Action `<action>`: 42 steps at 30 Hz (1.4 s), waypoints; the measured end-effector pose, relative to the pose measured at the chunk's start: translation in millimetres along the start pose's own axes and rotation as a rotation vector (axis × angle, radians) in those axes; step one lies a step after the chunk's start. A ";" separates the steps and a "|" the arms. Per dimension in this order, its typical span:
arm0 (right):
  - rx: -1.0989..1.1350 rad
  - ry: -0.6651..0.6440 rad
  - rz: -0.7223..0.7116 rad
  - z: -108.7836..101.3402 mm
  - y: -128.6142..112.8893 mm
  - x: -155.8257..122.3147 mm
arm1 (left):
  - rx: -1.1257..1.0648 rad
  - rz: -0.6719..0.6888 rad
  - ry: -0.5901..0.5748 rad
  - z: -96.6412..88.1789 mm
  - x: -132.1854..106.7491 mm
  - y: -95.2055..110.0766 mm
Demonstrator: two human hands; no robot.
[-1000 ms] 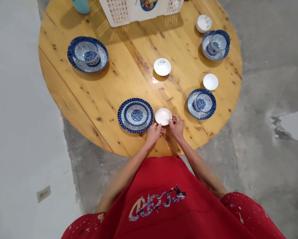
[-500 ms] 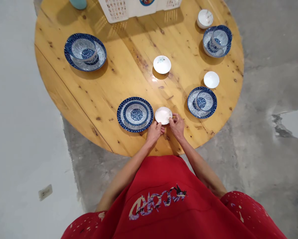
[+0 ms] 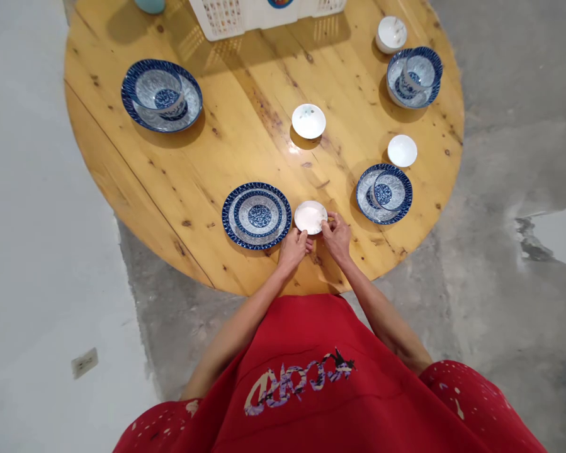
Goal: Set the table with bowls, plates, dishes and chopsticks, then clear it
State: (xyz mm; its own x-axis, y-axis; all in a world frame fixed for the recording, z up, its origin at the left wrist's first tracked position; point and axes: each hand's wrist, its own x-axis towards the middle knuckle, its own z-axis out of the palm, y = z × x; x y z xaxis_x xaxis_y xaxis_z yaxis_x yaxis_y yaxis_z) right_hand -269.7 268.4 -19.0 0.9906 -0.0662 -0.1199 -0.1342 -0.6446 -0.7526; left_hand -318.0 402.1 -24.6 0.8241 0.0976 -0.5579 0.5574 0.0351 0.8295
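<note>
1. Crockery is in hand: a small white dish [image 3: 310, 217] at the near side of the round wooden table [image 3: 169, 220], just right of the blue-and-white plate stack [image 3: 257, 216]. Whether its base rests on the wood or hangs slightly clear, I cannot tell.
2. The right hand [image 3: 337, 238] pinches the near-right rim, thumb at the edge and fingers curled outside. The left hand [image 3: 293, 250] has its thumb at the near-left rim, fingers bent below; how firmly it grips I cannot tell.
3. It looks like glazed ceramic, so probably light, quite rigid and easily managed by fingertips alone.
4. That glaze would likely turn slippery if wet or greasy; a dry pinch should suit it.
5. Best hold: opposite points of the rim, thumbs above and fingertips supporting the underside, which would keep it level.
6. Ceramic chips, and the edge is the likeliest place. The neighbouring plate stack sits close on the left, so a sideways knock there could damage either.
</note>
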 end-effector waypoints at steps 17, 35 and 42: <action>-0.003 -0.018 -0.008 -1.7 -3.8 0.2 | 0.026 0.007 0.005 -0.9 -2.8 4.5; -0.085 0.086 0.009 -15.9 -4.0 31.7 | 0.005 -0.025 -0.052 -7.5 -17.7 -2.4; 0.198 0.069 0.061 2.6 -31.7 137.0 | -0.017 0.039 -0.110 -11.0 -24.7 -5.1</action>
State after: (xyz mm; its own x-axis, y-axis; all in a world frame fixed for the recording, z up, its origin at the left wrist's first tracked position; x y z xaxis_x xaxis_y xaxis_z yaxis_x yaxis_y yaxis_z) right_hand -129.8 281.7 -13.3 0.9790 -0.1573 -0.1295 -0.1901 -0.4761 -0.8586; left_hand -342.3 410.4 -14.7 0.8519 -0.0101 -0.5237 0.5235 0.0506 0.8505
